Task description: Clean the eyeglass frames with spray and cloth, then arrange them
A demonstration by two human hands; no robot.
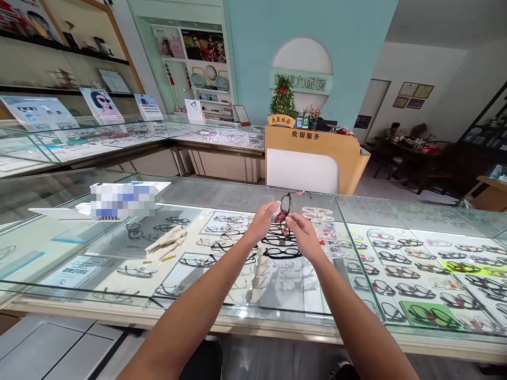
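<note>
Above the glass counter, my left hand and my right hand are closed on one pair of dark-framed eyeglasses. One rim stands up between my fingers; the rest of the frame is partly hidden by them. Something small and pale shows at my left thumb, too small to make out. Beneath my hands, several black eyeglasses lie in a column. A column of clear-framed eyeglasses is just right of it. Left of my forearm, more eyeglasses are laid out, with a crumpled cream cloth farther left.
The glass display counter runs across in front of me. Many more eyeglasses fill its right section. An opened white booklet lies on the left. Beyond stand a wooden cashier desk and other glass display cases.
</note>
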